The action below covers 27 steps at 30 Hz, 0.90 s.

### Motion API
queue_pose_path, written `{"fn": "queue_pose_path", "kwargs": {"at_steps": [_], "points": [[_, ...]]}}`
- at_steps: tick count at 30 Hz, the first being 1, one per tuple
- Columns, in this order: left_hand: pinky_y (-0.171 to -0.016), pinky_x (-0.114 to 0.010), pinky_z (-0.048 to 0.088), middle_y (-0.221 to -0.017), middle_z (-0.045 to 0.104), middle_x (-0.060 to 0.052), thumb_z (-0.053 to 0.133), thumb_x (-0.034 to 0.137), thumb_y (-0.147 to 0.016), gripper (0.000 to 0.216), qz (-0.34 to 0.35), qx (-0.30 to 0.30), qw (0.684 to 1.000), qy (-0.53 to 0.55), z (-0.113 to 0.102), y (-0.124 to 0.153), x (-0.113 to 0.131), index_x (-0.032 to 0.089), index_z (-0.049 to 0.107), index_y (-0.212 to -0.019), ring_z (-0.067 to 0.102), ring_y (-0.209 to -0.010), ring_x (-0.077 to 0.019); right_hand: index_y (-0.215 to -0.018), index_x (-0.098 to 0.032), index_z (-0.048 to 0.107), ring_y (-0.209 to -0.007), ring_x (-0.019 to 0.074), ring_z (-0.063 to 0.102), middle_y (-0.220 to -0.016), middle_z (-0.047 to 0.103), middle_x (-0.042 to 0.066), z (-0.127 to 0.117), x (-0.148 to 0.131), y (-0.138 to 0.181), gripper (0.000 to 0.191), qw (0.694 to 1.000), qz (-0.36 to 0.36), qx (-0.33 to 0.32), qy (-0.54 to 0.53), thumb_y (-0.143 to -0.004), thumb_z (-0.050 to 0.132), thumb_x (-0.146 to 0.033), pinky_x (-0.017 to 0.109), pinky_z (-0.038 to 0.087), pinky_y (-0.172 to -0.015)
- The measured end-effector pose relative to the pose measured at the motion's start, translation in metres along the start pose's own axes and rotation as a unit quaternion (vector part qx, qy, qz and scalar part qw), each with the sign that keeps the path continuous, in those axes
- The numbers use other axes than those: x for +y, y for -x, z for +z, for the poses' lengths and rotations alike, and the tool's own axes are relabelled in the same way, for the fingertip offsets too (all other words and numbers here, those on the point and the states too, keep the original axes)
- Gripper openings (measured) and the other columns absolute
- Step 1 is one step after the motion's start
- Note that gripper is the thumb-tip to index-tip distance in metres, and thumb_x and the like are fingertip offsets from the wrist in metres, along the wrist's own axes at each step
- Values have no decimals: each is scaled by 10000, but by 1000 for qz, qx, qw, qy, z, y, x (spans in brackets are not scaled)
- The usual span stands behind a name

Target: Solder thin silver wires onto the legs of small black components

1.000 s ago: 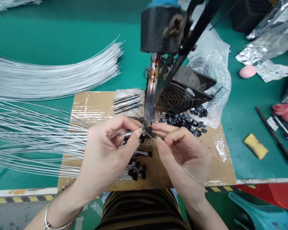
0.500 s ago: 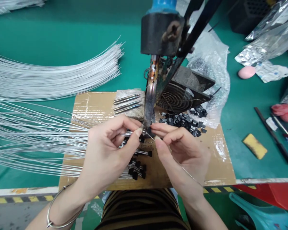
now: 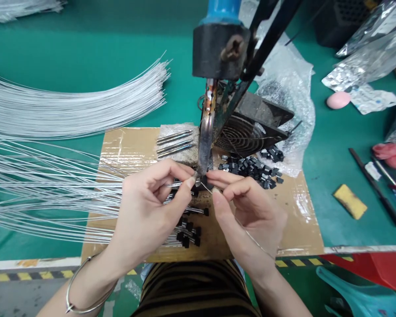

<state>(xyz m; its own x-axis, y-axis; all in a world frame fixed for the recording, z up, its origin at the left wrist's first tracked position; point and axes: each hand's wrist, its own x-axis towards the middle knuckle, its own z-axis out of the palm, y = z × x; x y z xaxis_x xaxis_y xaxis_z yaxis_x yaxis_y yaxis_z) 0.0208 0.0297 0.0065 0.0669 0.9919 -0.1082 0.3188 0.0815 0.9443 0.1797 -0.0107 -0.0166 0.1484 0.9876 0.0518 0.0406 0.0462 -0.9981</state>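
Note:
My left hand (image 3: 148, 207) pinches the end of a thin white wire (image 3: 53, 185) just under the tip of a fixed soldering iron (image 3: 206, 132). My right hand (image 3: 247, 211) pinches a small black component (image 3: 204, 181) against that tip and also holds a strand of solder wire (image 3: 254, 240) that runs back over the palm. Both hands meet over a taped cardboard sheet (image 3: 125, 145). Finished wires with black ends (image 3: 188, 231) lie below my left hand.
Bundles of white wires (image 3: 69, 101) fan out on the green table to the left. A pile of loose black components (image 3: 251, 166) lies beside a small black fan (image 3: 251, 127) and bubble wrap. A yellow sponge (image 3: 350, 200), pink object (image 3: 338, 100) and foil bags sit right.
Almost nothing differs. Both hands stay pinched at the iron's tip; the view has drifted slightly, so the iron holder sits a little lower in the picture.

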Motion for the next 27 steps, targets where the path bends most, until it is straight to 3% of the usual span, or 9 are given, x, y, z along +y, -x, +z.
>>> {"fn": "queue_pose_path", "kwargs": {"at_steps": [27], "points": [[-550,-206,459,-905,776,-16,738,149,-890,100,15,7,1000,-6,0,3,-1,199,720,-805,690,-731,-130,-905,-249,679,-1184,240,754,-1210,793,63,5,7,7,195,997,-57,21,37,-923,719,-58,400,599,-1034]]}}
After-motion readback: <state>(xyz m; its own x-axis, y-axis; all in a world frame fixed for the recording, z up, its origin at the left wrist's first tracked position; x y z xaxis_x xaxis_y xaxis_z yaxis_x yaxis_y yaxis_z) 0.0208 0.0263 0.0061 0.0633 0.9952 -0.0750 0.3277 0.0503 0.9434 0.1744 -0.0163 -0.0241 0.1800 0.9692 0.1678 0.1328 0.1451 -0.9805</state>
